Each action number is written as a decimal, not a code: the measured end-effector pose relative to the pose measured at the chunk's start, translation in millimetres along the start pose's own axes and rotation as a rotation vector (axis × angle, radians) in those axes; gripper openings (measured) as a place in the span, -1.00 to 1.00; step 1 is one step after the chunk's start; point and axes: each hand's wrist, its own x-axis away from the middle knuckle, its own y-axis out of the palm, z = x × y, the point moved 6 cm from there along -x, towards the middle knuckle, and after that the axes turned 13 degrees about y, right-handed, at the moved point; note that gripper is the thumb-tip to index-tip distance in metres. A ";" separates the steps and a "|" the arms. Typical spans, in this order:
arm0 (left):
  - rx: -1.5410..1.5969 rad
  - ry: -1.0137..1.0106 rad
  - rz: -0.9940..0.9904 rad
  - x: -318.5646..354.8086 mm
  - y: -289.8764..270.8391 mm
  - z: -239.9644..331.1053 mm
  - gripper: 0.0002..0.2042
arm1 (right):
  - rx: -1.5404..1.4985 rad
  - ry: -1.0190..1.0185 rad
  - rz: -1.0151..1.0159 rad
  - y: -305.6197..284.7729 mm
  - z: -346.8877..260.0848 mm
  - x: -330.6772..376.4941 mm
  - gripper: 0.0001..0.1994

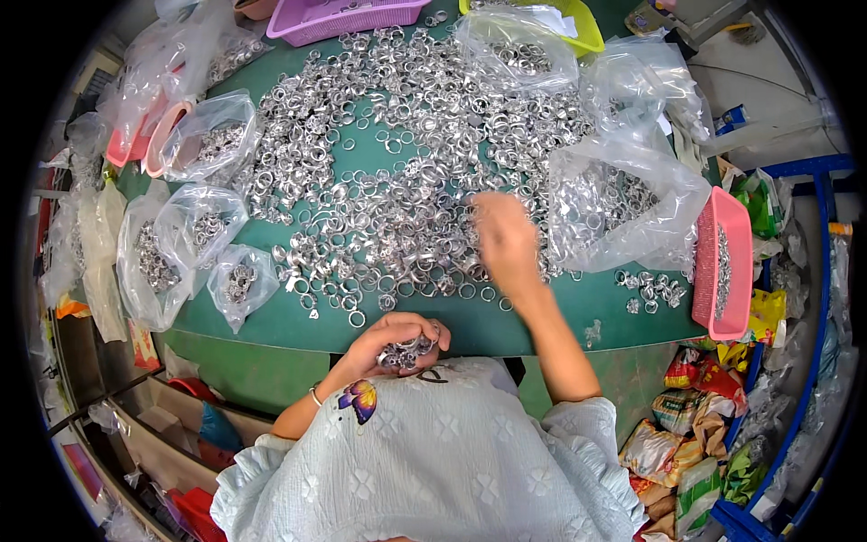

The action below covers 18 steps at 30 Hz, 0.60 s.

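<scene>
left hand (pixel 395 339) cupped against the chest at the near edge of the green table (pixel 542 316), fingers curled shut around a handful of silver rings (pixel 404 354). right hand (pixel 504 242) stretched out over the loose pile of metal rings (pixel 397 181) spread across the table middle; hand is motion-blurred, cannot tell whether its fingers pinch anything. clear plastic bags of rings (pixel 194 230) lie along the left edge, a larger clear bag (pixel 623 203) just right of the right hand. pink tray (pixel 722 262) with rings at the far right edge; purple basket (pixel 348 16) and yellow-green basket (pixel 582 27) at the far side.
</scene>
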 end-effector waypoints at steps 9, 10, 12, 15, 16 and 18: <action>-0.012 -0.020 -0.008 3.8 3.7 -2.2 -0.81 | 0.678 0.003 -0.031 -48.5 39.3 -25.4 -0.75; -0.008 -0.020 -0.010 4.5 4.3 -2.0 -0.81 | 0.667 0.007 -0.051 -49.7 39.4 -24.1 -0.75; -0.024 -0.017 0.009 3.7 0.0 -4.5 -0.81 | 0.626 0.025 -0.107 -53.1 45.8 -25.0 -0.75; -0.059 -0.011 0.004 3.1 1.9 -3.5 -0.81 | 0.583 0.071 -0.161 -58.5 44.5 -25.2 -0.78; -0.070 -0.019 -0.015 0.4 4.3 -3.6 -0.80 | 0.568 0.053 -0.141 -57.6 50.8 -25.4 -0.81; -0.102 -0.022 -0.020 -0.2 3.1 -5.6 -0.79 | 0.520 0.000 -0.142 -53.3 53.7 -26.3 -0.84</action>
